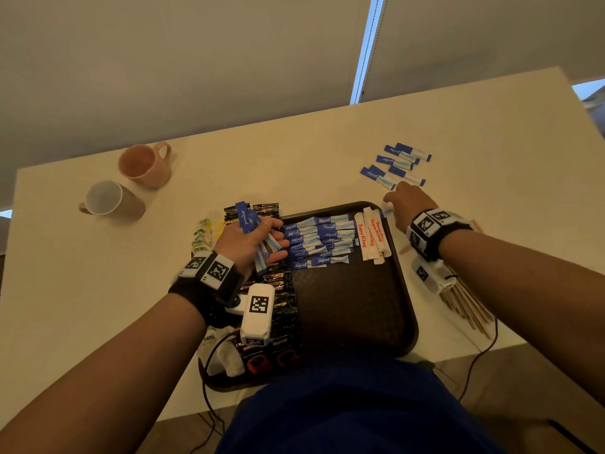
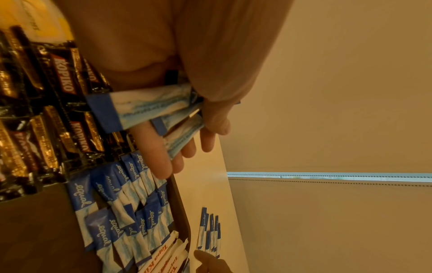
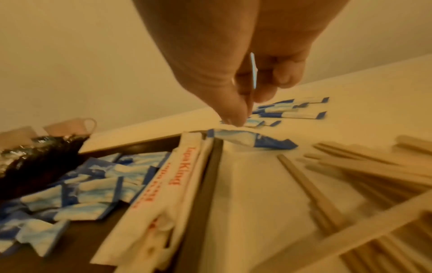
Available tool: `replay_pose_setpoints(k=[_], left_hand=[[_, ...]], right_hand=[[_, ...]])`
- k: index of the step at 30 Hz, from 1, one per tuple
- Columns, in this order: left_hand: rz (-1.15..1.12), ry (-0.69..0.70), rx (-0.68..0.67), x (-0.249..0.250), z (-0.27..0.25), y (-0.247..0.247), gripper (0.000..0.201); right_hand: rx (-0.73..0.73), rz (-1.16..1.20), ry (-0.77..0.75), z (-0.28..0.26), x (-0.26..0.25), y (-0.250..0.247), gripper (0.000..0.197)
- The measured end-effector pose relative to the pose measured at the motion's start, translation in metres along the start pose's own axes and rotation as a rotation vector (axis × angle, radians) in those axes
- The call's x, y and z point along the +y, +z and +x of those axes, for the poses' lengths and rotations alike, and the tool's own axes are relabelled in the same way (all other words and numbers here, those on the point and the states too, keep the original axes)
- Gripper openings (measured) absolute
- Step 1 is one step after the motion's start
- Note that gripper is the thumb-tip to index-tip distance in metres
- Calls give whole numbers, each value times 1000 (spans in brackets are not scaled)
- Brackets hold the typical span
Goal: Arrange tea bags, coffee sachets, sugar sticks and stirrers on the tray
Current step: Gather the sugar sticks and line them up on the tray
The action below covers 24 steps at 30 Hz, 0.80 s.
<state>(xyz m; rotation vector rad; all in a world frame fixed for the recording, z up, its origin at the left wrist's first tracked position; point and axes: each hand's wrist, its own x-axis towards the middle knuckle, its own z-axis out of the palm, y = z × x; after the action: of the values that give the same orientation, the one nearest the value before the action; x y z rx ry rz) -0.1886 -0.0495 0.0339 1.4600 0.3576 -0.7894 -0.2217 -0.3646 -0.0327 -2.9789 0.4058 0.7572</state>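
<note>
left hand above the tray's left part, thumb and fingers clamped round a bundle of blue equal sticks. right hand stretched past the tray's far right corner toward the loose equal sticks on the table, fingertips pinching one thin blue stick. on the dark tray: kopiko sachets left, equal sticks centre, white tapa king packets right. wooden stirrers beside the tray on the table.
</note>
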Motion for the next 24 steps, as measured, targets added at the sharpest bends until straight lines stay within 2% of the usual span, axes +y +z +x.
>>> replay_pose_setpoints(k=[5, 8, 14, 17, 18, 21, 24], left_hand=[[0, 4, 8, 1, 2, 0, 24], [3, 6, 16, 1, 3, -2, 26], [20, 14, 22, 3, 3, -3, 26], [54, -5, 44, 5, 5, -1, 24], [81, -7, 44, 6, 6, -1, 22], [179, -4, 35, 7, 9, -2, 17], [297, 26, 34, 7, 5, 0, 13]], right_hand=[[-70, -121, -14, 8, -2, 3, 31], [-27, -73, -19, 10, -3, -1, 24], [220, 262, -87, 4, -14, -37, 17], [252, 552, -113, -11, -40, -54, 21], [226, 692, -114, -17, -51, -58, 24], [12, 1162, -114, -38, -84, -65, 36], [-121, 1310, -132, -46, -109, -61, 32]])
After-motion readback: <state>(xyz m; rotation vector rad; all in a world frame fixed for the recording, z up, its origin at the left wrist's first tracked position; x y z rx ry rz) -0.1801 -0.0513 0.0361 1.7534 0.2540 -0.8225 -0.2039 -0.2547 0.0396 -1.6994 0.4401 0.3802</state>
